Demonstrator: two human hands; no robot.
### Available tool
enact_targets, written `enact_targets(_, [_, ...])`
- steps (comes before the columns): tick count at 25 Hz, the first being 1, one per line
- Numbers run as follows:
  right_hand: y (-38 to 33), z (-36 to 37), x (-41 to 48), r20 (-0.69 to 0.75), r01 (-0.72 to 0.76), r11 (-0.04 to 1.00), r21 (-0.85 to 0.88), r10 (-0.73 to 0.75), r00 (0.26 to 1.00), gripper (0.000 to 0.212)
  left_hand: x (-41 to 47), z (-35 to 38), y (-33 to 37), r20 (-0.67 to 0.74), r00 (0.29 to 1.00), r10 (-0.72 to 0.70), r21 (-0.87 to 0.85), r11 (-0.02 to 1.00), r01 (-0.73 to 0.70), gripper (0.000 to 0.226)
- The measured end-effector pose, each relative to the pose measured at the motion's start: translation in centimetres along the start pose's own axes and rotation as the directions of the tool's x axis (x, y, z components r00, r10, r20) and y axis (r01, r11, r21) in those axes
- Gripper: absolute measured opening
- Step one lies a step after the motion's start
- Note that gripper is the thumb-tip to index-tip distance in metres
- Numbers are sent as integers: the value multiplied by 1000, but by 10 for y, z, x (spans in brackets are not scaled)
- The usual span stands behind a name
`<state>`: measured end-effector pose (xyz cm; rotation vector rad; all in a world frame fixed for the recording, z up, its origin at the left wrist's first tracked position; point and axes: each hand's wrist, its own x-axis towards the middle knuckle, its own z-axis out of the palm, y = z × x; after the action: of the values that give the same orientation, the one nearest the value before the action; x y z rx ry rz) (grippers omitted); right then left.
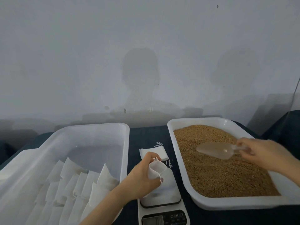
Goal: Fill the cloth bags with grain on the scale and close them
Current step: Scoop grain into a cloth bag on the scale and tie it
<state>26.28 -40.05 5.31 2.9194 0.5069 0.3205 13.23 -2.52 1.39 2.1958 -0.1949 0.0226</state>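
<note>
A small white cloth drawstring bag point(156, 170) hangs limp above the white platform of a digital kitchen scale point(169, 190), its mouth held open and its cord dangling loose. Empty, the bag looks feather-light and floppy; it will likely sag and slump once grain goes in, so the hem around the mouth appears the surest place to hold it, with the cord left free for closing.

The left hand point(139, 181) reaches in from below, wrist raised, its fingers point(151, 156) curled around the cloth and pinching the rim open.

To the right, the right hand point(263, 153) comes in from the side, gripping the handle of a clear plastic scoop point(215, 151) that lies low over the golden-brown grain point(219, 176) in a shallow white plastic tray point(227, 205). Whether the scoop carries grain is hard to tell.

Behind the scale sits a flat stack of empty white bags point(151, 152); a translucent plastic tub point(125, 151) on the left holds rows of filled white bags point(90, 184). All rest on a dark blue counter point(146, 137).
</note>
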Motion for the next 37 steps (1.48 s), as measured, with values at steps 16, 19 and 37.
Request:
enact_targets(16, [-40, 32, 25, 22, -4, 999, 45, 3, 1000, 36, 3, 0, 5, 16, 994, -105, 38, 994, 104, 59])
enact_targets(19, [-43, 34, 19, 122, -97, 929, 356, 57, 991, 39, 3, 1, 4, 9, 994, -106, 40, 994, 106, 59])
enact_targets(37, [-70, -58, -22, 112, -46, 788, 614, -29, 993, 27, 8, 4, -5, 50, 995, -88, 30, 996, 87, 60])
